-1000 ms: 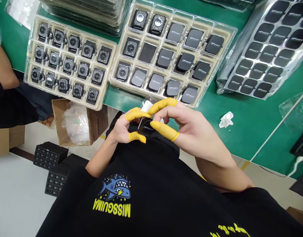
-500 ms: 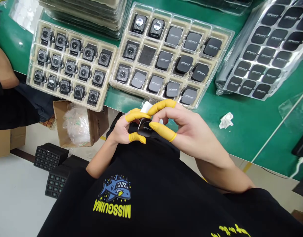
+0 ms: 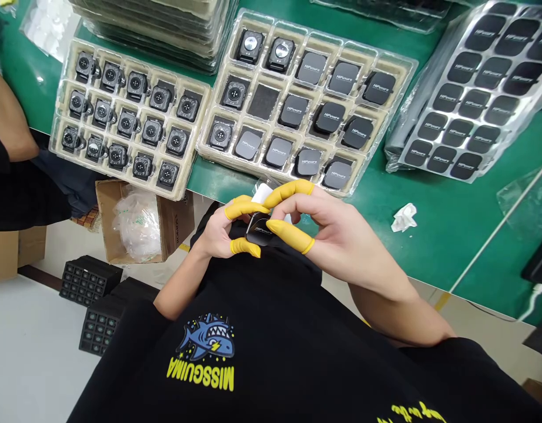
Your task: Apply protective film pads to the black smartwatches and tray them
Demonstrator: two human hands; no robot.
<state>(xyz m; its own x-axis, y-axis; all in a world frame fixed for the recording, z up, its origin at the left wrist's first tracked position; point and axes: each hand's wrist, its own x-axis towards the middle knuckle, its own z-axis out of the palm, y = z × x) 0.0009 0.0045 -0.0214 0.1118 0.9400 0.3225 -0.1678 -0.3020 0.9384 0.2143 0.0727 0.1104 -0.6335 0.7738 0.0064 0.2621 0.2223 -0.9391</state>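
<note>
My left hand (image 3: pixel 222 232), with yellow finger cots on, grips a smartwatch (image 3: pixel 256 234) by its edges, its black face turned up. On that face lies a dark screen film (image 3: pixel 263 230) marked HiFuture. My right hand (image 3: pixel 328 226), also in yellow finger cots, pinches at the film's right edge between thumb and forefinger. A white piece (image 3: pixel 263 192) sticks out behind the fingers; what it belongs to is hidden. Just beyond my hands, a clear tray (image 3: pixel 200 154) carries watches, several face up with HiFuture films, others back up. One of its compartments shows only a dark bottom.
Left of it stands a second tray (image 3: pixel 53 141) of back-up watches. Stacked trays (image 3: pixel 156 35) rise behind. A sheet of HiFuture films (image 3: pixel 471 135) lies right, near crumpled tissue (image 3: pixel 404 217) and a cable (image 3: pixel 500 226). A cardboard box (image 3: pixel 174 218) sits below; another person's arm (image 3: pixel 10 120) shows left.
The view has shifted very slightly. Both hands keep almost the same hold on the watch and its film.
</note>
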